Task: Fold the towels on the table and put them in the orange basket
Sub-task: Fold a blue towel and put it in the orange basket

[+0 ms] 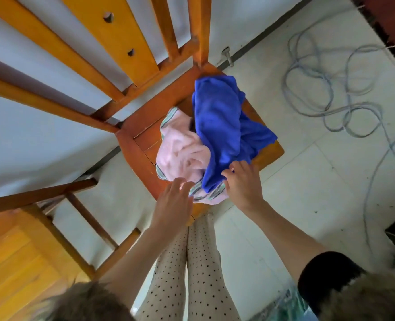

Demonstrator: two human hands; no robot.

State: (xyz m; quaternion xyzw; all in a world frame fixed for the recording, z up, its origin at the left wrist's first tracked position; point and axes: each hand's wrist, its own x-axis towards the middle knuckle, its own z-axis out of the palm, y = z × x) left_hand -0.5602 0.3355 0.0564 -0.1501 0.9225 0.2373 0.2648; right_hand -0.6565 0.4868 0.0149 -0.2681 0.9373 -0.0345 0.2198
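Observation:
A crumpled blue towel [222, 126] lies on top of a crumpled pink towel [180, 156] with a striped border, both on a small orange-brown wooden chair seat [145, 140]. My right hand [245, 184] touches the near edge of the blue towel with its fingers spread over the cloth. My left hand [173, 202] hovers just short of the pink towel's near corner, fingers relaxed and holding nothing. No orange basket is in view.
The chair's slatted back [122, 42] rises at the upper left. A second wooden chair [29, 239] stands at the lower left. A loose grey cable [344, 89] coils over the tiled floor on the right. My legs [191, 274] stand below the seat.

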